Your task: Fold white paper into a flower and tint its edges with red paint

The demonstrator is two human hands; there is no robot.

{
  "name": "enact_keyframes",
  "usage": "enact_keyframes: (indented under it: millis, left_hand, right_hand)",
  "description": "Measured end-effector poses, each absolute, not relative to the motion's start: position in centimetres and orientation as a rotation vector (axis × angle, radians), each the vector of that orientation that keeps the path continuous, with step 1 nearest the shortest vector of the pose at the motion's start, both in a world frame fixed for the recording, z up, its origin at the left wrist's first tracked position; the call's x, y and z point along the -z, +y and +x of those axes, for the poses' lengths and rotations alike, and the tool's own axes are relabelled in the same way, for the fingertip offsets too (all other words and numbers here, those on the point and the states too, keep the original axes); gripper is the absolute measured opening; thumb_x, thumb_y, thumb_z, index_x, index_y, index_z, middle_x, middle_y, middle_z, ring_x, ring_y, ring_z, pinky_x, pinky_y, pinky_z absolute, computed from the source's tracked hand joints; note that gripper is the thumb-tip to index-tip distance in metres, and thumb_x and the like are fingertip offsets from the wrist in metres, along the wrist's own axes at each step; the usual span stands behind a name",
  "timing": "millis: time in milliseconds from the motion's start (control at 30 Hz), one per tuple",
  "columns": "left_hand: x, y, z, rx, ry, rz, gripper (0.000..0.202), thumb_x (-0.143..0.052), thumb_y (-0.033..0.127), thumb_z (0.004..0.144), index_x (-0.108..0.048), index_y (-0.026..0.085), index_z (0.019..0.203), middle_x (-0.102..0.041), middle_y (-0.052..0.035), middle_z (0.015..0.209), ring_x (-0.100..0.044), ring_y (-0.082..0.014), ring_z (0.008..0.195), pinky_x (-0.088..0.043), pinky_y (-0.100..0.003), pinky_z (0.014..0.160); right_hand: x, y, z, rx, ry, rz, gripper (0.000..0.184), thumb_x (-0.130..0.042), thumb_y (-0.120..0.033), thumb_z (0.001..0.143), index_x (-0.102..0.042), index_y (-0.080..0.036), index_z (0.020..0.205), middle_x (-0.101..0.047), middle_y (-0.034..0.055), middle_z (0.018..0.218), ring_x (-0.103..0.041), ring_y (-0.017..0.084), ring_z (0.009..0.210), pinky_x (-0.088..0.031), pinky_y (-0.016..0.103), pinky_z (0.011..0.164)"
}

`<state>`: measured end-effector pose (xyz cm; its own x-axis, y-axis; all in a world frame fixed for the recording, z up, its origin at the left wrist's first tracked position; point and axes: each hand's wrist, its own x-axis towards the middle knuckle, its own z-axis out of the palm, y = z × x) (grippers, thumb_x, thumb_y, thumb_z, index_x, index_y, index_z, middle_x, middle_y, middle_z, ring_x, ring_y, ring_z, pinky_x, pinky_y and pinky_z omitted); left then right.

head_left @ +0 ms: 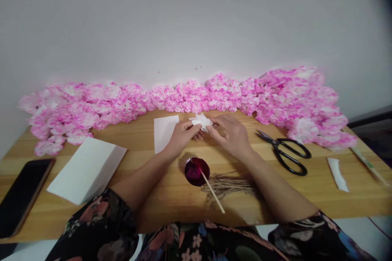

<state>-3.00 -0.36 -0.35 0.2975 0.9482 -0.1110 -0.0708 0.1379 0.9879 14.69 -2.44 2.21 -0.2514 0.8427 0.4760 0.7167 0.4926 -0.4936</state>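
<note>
A person in floral-print sleeves (101, 228) works at a wooden table (171, 200), seen from the head cam. Nearest the body: a dark red dye cup (196, 170) w/ a thin wooden stick (212, 191) leaning out of it toward the table edge, and just beside it, to the right, a loose bundle of twine (229, 185). At near left, a black phone (23, 193) lies flat by the table corner, w/ a stack of white paper (87, 169) next to it.

Mid-table, both hands meet. The left hand (182, 134) and right hand (231, 134) each have fingers curled and pinched on a small crumpled white paper flower (202, 121), held between them just above the tabletop. A single white sheet (165, 131) lies directly left of the left hand. Black scissors (284, 151) rest right of the right hand, blades closed; farther right, a white tube (337, 173) and a slim stick (367, 165) near the table's edge.

At the back, a long bank of pink-and-white paper flowers (196, 96) runs the table's full width against a plain white wall (196, 20).
</note>
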Motion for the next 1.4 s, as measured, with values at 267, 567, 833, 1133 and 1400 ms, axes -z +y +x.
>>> enact_keyframes:
  millis: [267,567,833,1133,1400]
  left_hand:
    - [0.4,-0.1,-3.0,-0.937,0.979,1.143,0.026,-0.061,0.037,0.078,-0.064,0.011,0.074,-0.069,-0.0054,0.064,-0.060,-0.0106,0.051,-0.047,-0.021,0.051]
    - [-0.3,-0.7,-2.8,-0.838,1.061,1.300,0.036,-0.065,0.046,0.077,-0.064,0.011,0.074,-0.064,-0.0039,0.060,-0.057,-0.0108,0.051,-0.046,-0.021,0.050]
    - [0.0,-0.5,-2.9,-0.814,0.959,1.205,0.020,-0.067,0.030,0.074,-0.064,0.011,0.074,-0.066,-0.0031,0.061,-0.057,-0.0092,0.051,-0.046,-0.021,0.053]
    - [0.2,-0.4,-3.2,-0.951,0.825,0.955,0.027,-0.068,0.037,0.076,-0.063,0.011,0.081,-0.069,-0.0053,0.067,-0.060,-0.0105,0.054,-0.044,-0.022,0.054]
    - [0.4,-0.1,-3.3,-0.981,0.894,1.099,0.029,-0.064,0.039,0.080,-0.063,0.011,0.074,-0.067,-0.0040,0.063,-0.058,-0.0099,0.053,-0.045,-0.022,0.054]
  right_hand:
    - [-1.7,-1.8,14.9,-0.789,-1.711,-1.375,0.026,-0.051,-0.035,0.090,-0.069,-0.018,0.080,-0.067,0.0004,0.068,-0.058,0.015,0.062,-0.041,0.025,0.058]
    - [-2.3,-2.6,14.3,-0.600,-1.857,-1.341,0.021,-0.054,-0.030,0.089,-0.072,-0.021,0.087,-0.072,0.0027,0.081,-0.064,0.017,0.072,-0.043,0.027,0.067]
    - [-2.1,-1.9,14.8,-0.887,-1.627,-1.340,0.029,-0.054,-0.041,0.088,-0.066,-0.018,0.076,-0.062,-0.0005,0.063,-0.054,0.014,0.059,-0.041,0.025,0.057]
    - [-2.9,-2.4,14.7,-0.743,-1.747,-1.306,0.030,-0.054,-0.043,0.089,-0.071,-0.018,0.091,-0.070,0.0042,0.082,-0.060,0.017,0.073,-0.044,0.028,0.067]
    - [-1.6,-1.8,14.6,-0.910,-1.583,-1.295,0.021,-0.060,-0.035,0.083,-0.072,-0.018,0.086,-0.070,0.0007,0.077,-0.058,0.015,0.066,-0.043,0.026,0.062]
